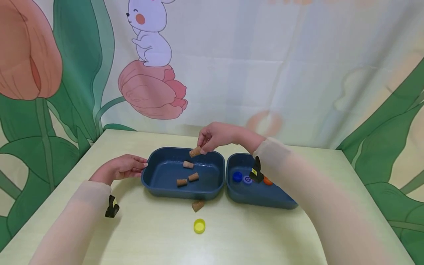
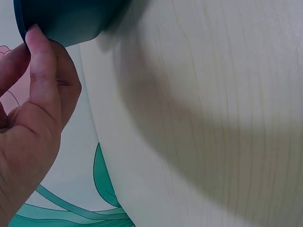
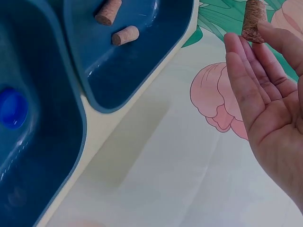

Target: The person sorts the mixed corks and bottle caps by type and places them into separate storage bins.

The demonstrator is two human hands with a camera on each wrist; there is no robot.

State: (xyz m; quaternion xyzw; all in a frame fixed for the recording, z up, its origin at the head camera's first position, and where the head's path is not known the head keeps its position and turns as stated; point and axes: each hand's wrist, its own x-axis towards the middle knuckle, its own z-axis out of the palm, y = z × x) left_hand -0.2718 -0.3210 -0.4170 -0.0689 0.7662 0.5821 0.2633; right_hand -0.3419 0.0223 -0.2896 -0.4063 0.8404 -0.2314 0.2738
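My right hand (image 1: 216, 137) pinches a cork (image 1: 195, 152) between thumb and fingertips, above the far side of the left blue tray (image 1: 183, 194). The right wrist view shows this cork (image 3: 254, 21) held at the tips of the fingers. Inside the tray lie three more corks, one (image 1: 188, 165) farther back and two (image 1: 182, 182) nearer the front. My left hand (image 1: 127, 167) holds the tray's left end by its rim; in the left wrist view the fingertips meet the tray wall (image 2: 71, 23).
The right blue tray (image 1: 261, 200) stands beside the left one, holding blue (image 1: 237, 176), purple (image 1: 247, 179) and orange (image 1: 267, 181) caps; my right forearm hides part of it. In front lie another cork (image 1: 198, 205) and a yellow cap (image 1: 199, 226). A printed curtain (image 1: 225, 73) hangs behind the table.
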